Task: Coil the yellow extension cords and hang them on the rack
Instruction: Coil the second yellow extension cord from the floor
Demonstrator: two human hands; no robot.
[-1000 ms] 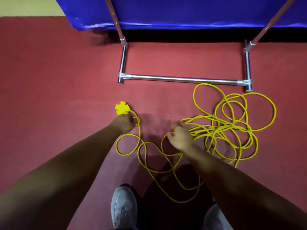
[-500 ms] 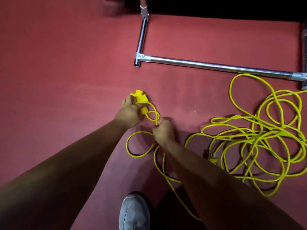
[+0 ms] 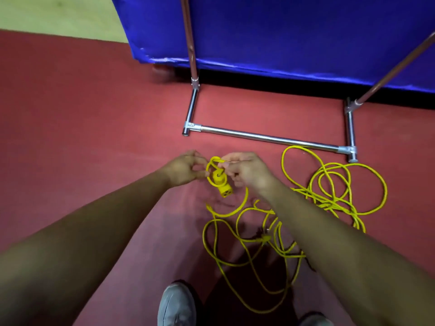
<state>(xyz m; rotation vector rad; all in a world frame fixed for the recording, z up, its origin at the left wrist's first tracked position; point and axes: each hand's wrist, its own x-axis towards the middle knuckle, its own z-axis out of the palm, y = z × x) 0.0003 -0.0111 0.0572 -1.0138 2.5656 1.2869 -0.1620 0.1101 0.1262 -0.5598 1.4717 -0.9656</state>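
A long yellow extension cord lies tangled on the red carpet, mostly to the right and in front of my feet. Its yellow socket end hangs lifted off the floor between my hands, with a small loop of cord above it. My left hand pinches the loop's left side. My right hand grips the cord at the top of the loop. The plug end lies among the strands on the floor. The chrome rack's base bar stands just beyond my hands.
A blue cloth-covered table stands behind the rack, whose uprights rise in front of it. My grey shoes are at the bottom edge. Green floor shows at the top left.
Both hands have risen from the carpet with the socket end, which now hangs below a small loop. The view has tilted up, showing the blue cloth again.
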